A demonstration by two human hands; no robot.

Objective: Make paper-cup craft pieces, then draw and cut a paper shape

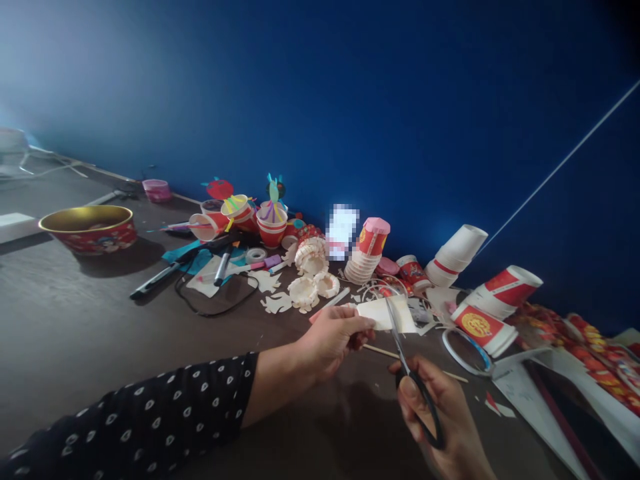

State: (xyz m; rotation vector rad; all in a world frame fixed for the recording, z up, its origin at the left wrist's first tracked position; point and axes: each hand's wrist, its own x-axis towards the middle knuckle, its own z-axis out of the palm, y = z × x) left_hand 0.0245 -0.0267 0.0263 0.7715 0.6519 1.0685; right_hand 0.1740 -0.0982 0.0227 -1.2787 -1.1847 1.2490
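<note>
Between the thumb and fingers of my left hand (336, 337) is a pale cream piece of paper (374, 313), pinched at its left end. My right hand (440, 407) grips black-handled scissors (399, 341) by the finger loops. The blades point up and away from me and lie across the right part of the paper. Whether they have cut into it I cannot tell. Just below the paper, a thin wooden stick (445, 373) rests on the dark table (200, 360).
Stacked paper cups (361, 265) and a lit, blurred screen (343, 230) stand against the blue wall. Paper scraps (277, 301) lie left of my hands. A round red tin (95, 233) is at far left. On the right are a tape ring (467, 350) and a dark tablet-like slab (575, 413).
</note>
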